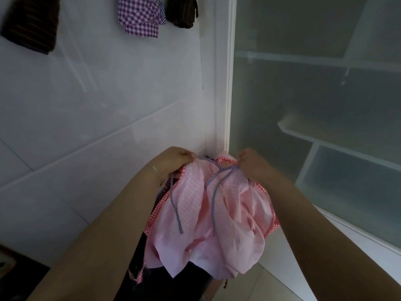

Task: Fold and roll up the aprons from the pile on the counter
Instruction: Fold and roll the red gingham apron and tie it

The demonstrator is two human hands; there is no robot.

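A pink checked apron (217, 218) with blue striped ties hangs crumpled in the air between my hands. My left hand (175, 159) pinches its upper left edge. My right hand (253, 164) grips its upper right edge together with a striped tie. Dark fabric (165, 281) shows beneath and behind the pink apron. At the top of the view lie a purple checked apron (141, 16), folded, and two dark striped bundles (32, 22) (182, 11).
A white tiled surface (97, 94) fills the left and middle. A white frame (223, 83) runs down the centre. Frosted glass (314, 105) with white shelves behind it takes up the right side.
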